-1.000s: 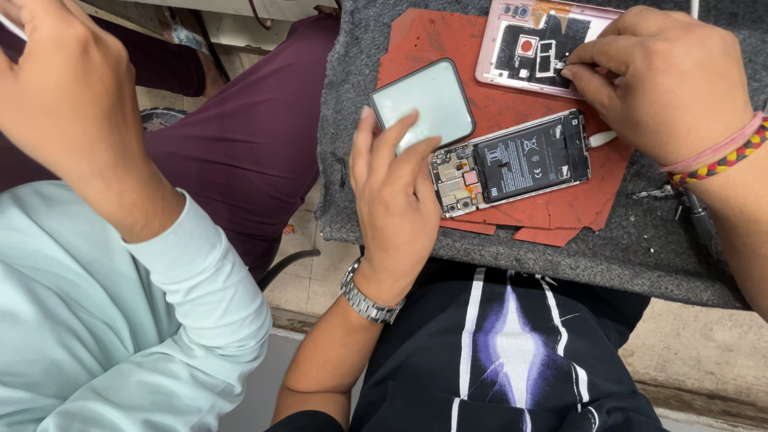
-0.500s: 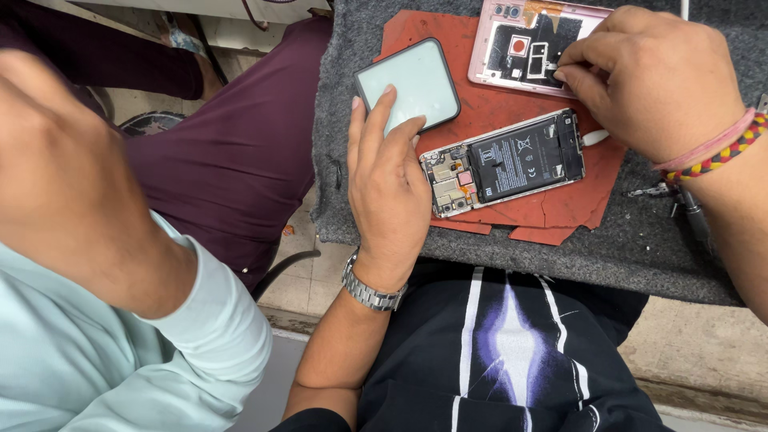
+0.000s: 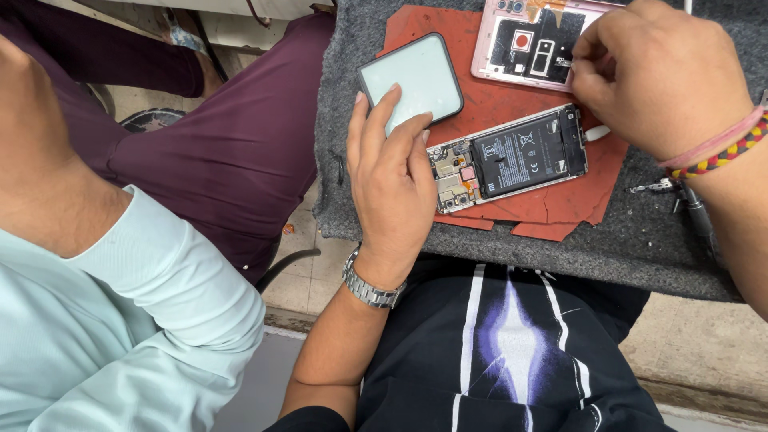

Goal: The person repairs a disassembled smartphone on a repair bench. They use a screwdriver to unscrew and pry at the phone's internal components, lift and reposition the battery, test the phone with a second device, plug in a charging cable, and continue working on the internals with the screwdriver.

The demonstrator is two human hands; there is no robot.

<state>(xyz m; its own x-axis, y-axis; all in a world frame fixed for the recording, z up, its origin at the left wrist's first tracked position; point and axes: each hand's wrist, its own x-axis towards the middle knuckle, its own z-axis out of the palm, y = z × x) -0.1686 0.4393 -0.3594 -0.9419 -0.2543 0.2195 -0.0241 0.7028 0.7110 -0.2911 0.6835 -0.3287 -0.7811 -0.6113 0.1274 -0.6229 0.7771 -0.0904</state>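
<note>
Since the earlier frames our left hand (image 3: 394, 180) has slid slightly up the opened phone (image 3: 512, 158), and the neighbour's raised hand (image 3: 36, 152) has dropped lower at the left edge. We note our left hand lying flat, fingers (image 3: 376, 120) released and spread, palm over the phone's camera end, fingertips touching the pale screen panel (image 3: 412, 80). Our right hand (image 3: 660, 76) is clenched in a pinch at the edge of the pink back cover (image 3: 532, 44); what it grips we cannot tell. The phone lies battery-up on the red mat (image 3: 496, 104), which rests on grey felt (image 3: 664, 232) covering the bench. A metal tool (image 3: 656, 188) lies just right of the mat.
</note>
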